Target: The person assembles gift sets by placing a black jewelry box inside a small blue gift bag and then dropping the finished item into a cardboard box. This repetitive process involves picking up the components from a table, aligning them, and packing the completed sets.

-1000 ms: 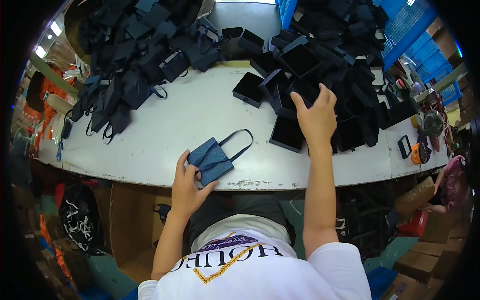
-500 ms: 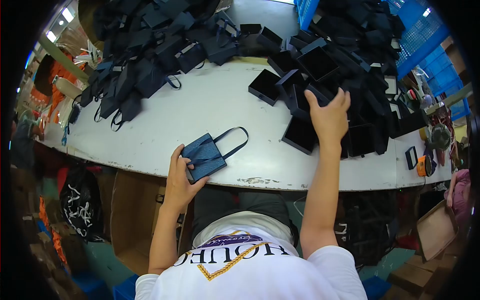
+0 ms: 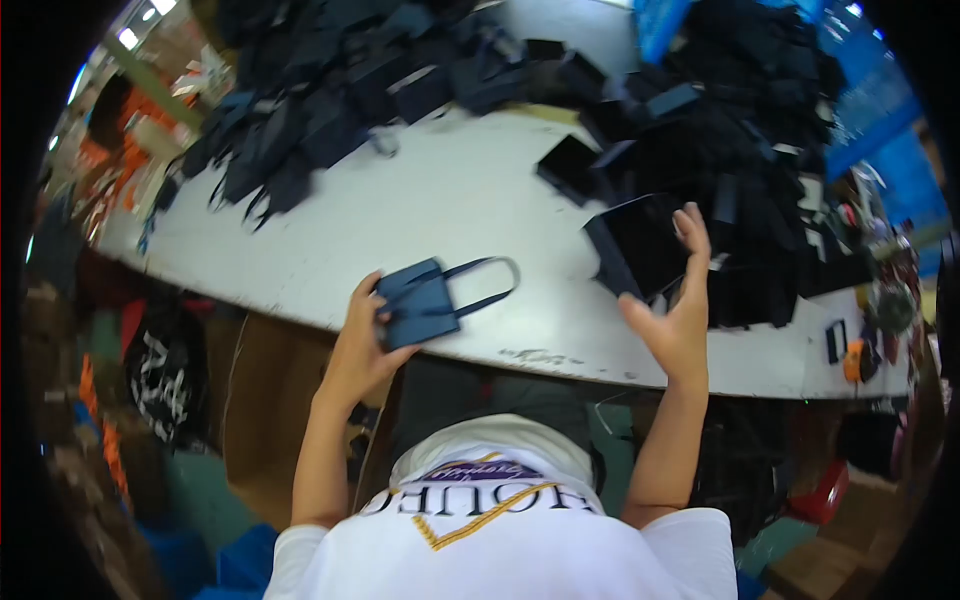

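Note:
My left hand (image 3: 362,345) is closed around a small dark blue gift bag (image 3: 420,305), thumb along its lower edge and fingers over its side. The bag lies tilted over the table's front edge, its ribbon handle (image 3: 515,275) looping out to the right. On the right, my right hand (image 3: 680,315) spans an open black box (image 3: 645,245), with the thumb at its near edge and the fingers at its far right side. The box's dark inside faces up. Motion blurs this area somewhat.
Dark gift bags (image 3: 340,120) are heaped at the back left of the white table (image 3: 400,210). More black boxes (image 3: 570,168) pile up at the back right, beside blue plastic crates (image 3: 875,130). An orange tape roll (image 3: 855,362) sits at the right edge. A cardboard box (image 3: 275,410) stands below the table.
My right hand has drawn back toward me from the pile, and an open black box is now between its thumb and fingers. My left hand still holds the gift bag. The view has shifted slightly.

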Tool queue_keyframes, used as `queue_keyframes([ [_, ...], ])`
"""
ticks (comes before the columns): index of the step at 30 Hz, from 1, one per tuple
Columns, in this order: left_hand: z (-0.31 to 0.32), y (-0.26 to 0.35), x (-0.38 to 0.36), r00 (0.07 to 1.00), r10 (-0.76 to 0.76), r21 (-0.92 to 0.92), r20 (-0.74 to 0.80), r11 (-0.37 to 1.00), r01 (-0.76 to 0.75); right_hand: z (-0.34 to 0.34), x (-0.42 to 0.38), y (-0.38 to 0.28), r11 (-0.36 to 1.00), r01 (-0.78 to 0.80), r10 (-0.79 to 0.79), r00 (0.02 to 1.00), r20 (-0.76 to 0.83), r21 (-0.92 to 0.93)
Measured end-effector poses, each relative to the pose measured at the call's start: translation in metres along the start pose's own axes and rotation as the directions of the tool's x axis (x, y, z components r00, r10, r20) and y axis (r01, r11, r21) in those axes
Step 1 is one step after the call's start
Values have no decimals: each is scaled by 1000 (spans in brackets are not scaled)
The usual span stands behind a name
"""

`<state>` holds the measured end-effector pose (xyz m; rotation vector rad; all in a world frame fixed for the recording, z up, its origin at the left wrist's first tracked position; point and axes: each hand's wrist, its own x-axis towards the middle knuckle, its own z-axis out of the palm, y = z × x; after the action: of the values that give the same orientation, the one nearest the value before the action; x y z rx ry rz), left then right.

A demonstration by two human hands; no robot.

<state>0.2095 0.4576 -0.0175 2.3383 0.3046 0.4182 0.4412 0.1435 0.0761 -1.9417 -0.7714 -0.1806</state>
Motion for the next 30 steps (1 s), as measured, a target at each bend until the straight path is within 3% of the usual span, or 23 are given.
queue_keyframes([
  [2, -11, 20, 5, 992, -89, -10, 85, 996, 90, 39, -13, -10, 978, 86, -127, 967, 219, 188],
  [4, -13, 17, 4, 987, -110, -19, 114, 993, 113, 78, -19, -17, 986, 108, -147, 923, 354, 127],
  [8, -13, 19, -1, 992, -102, -35, 71, 994, 105, 129, -14, 8, 989, 72, -115, 919, 378, 125],
  [13, -10, 7, -8, 997, -79, -67, 23, 994, 81, 147, -21, 15, 997, 59, -80, 871, 485, 57],
  [16, -18, 9, -6, 986, -159, -53, 47, 985, 161, 132, -12, 7, 993, 29, -93, 789, 607, 115],
  [19, -18, 2, -6, 994, -74, -85, 80, 993, 81, 122, -2, 10, 978, 160, -205, 675, 708, 131],
  [22, -19, 4, -1, 991, -77, -45, 111, 996, 82, 120, 11, -5, 976, 177, -206, 587, 783, 124],
  [25, -16, 5, -1, 991, -90, -85, 102, 992, 98, 127, 20, 1, 974, 178, -221, 596, 772, 141],
  [30, -25, 0, -2, 980, -105, -137, 167, 982, 129, 125, 15, -3, 965, 175, -261, 531, 806, 197],
])
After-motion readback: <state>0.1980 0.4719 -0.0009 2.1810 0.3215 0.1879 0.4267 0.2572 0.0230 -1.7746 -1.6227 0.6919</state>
